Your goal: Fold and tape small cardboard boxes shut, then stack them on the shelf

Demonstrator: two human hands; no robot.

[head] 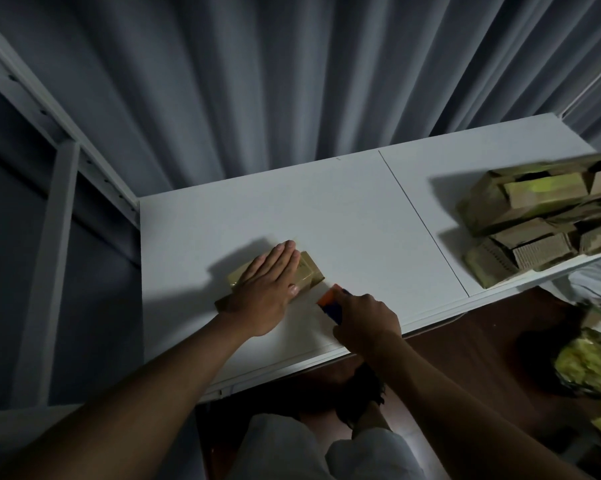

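- Nearest us, our right hand (365,320) has its grip clenched around an orange-and-blue tape dispenser (331,303), close to the shelf's front edge.
- Our left hand (268,285) lies flat, grip released, pressing down on the small cardboard box (309,271) near the front left of the white shelf (344,209).
- We judge the taping step is in hand; next the tape must run across the box and be cut cleanly.
- Finished boxes (534,216) are stacked at the shelf's right end.
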